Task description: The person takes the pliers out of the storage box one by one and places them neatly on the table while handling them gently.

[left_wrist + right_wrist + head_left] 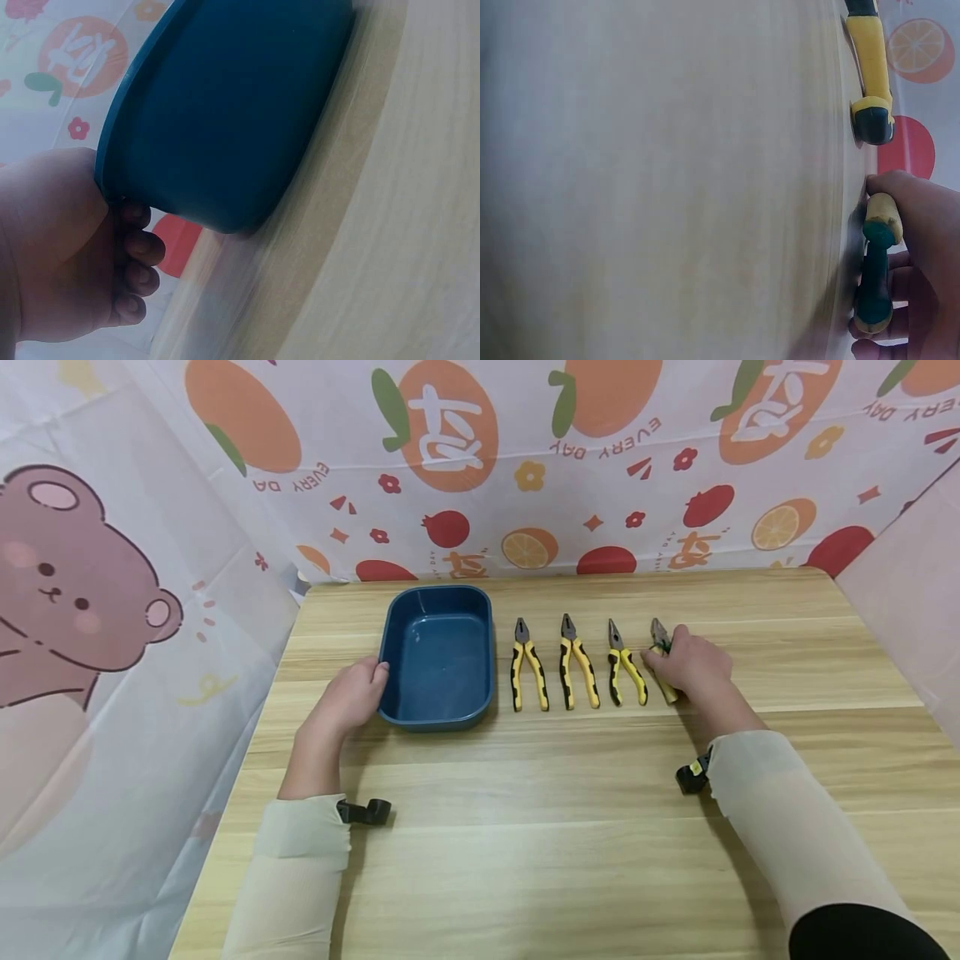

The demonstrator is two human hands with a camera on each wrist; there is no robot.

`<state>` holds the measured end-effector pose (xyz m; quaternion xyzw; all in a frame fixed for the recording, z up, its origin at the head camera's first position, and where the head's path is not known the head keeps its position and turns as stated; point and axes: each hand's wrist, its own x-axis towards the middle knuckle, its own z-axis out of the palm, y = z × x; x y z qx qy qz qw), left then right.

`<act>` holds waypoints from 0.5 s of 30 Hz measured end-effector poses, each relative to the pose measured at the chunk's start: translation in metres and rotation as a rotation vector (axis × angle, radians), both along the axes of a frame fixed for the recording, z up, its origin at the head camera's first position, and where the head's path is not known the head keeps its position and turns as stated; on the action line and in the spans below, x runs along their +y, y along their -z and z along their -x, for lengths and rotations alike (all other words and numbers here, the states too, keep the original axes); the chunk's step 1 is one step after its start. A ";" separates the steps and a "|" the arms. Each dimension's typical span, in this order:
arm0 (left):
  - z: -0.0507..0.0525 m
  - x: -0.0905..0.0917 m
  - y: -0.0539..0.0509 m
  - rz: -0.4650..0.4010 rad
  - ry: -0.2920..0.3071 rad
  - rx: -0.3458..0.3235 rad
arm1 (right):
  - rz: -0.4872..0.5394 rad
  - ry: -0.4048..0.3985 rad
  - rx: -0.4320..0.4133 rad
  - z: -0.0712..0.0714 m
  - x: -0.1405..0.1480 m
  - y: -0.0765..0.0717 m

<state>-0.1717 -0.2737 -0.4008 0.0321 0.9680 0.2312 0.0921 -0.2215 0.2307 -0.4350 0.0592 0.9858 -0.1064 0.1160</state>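
My left hand (348, 697) holds the left rim of a blue rectangular bin (437, 724). In the left wrist view, the curled fingers (142, 247) show below the rim of the bin (225, 112). At the right end of a row of pliers, my right hand (693, 664) grips a pair of pliers (658, 633) with yellow and dark green handles. Its dark jaws point away, and the hand covers part of the handles. Seen from the right wrist, the handle ends of these pliers (876, 277) lie between the thumb and fingers of the hand (930, 255).
Three more pairs of pliers with yellow and black handles, the left (517, 668), middle (566, 664) and right (615, 664), lie between bin and right hand. Beneath everything is a wooden table (525, 827). A fruit-print cloth (555, 510) hangs behind its far edge.
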 end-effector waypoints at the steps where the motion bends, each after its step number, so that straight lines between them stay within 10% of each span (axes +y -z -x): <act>1: 0.000 0.000 0.000 0.002 0.001 -0.001 | 0.002 0.001 -0.003 0.000 0.000 0.000; 15: -0.002 0.001 0.004 -0.011 -0.002 0.005 | 0.051 -0.007 0.035 0.000 0.004 0.008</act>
